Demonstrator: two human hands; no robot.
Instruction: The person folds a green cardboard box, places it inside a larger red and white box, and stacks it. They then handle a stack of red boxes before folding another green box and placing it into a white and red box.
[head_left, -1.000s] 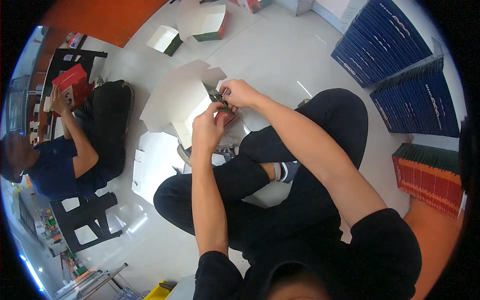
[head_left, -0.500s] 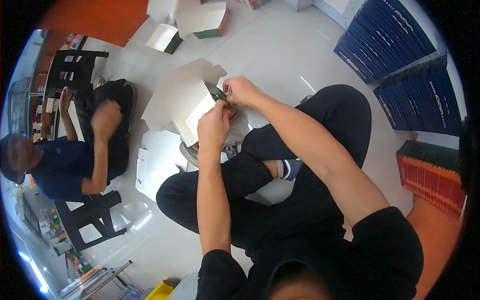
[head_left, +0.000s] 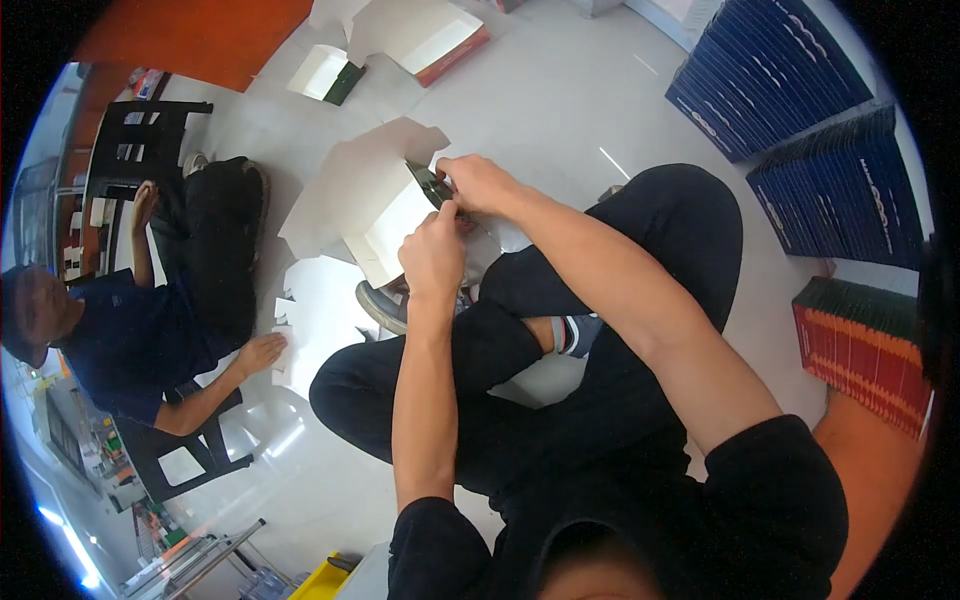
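A partly folded cardboard box (head_left: 370, 195), white inside with a dark green outer side, stands open in front of my crossed legs. My left hand (head_left: 433, 252) is closed on the near end of its green side wall. Just beyond it, my right hand (head_left: 476, 184) pinches the same wall near its top corner, the fingertips bent inward. Between the two hands a strip of the green panel shows; the fingers cover the rest. Flat white cardboard sheets (head_left: 325, 310) lie on the floor to the left of the box.
At the left sits a co-worker (head_left: 140, 330), one hand (head_left: 262, 353) on the flat sheets. Open boxes (head_left: 425, 40) and a small green-sided box (head_left: 328, 75) lie farther off. Stacked blue cartons (head_left: 765, 75) and red-green cartons (head_left: 862, 350) line the right.
My hands stay on the box's green wall with small shifts. The co-worker's near hand has come down onto the flat sheets. The far open box has turned and shifted right.
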